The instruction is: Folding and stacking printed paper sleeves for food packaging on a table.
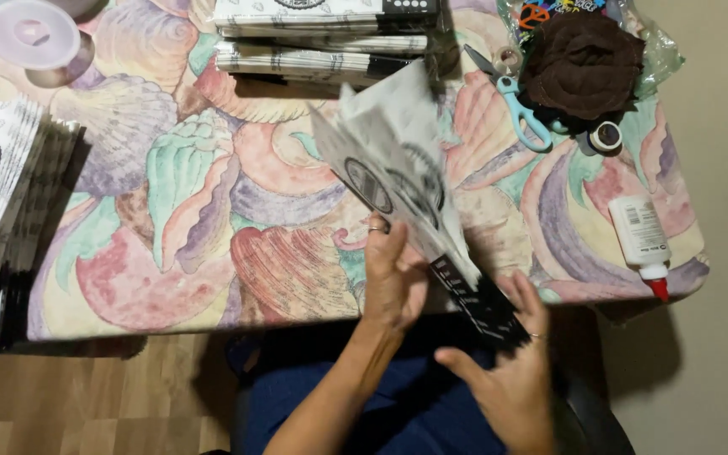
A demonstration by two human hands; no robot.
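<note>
My left hand (393, 274) grips a flat white paper bag (406, 181) with black round print and a black bottom band, held tilted over the near edge of the table. The bag is blurred. My right hand (511, 371) sits just under the bag's black end, fingers spread, touching or nearly touching it. A ring shows on each hand.
The table (212, 211) wears a seashell-patterned cloth. A stack of the same bags (2, 177) fans out at the left; more piles (322, 38) lie at the back. Blue-handled scissors (520, 105), a brown cloth (583, 59), tape roll (606, 135) and glue bottle (642, 240) lie at right.
</note>
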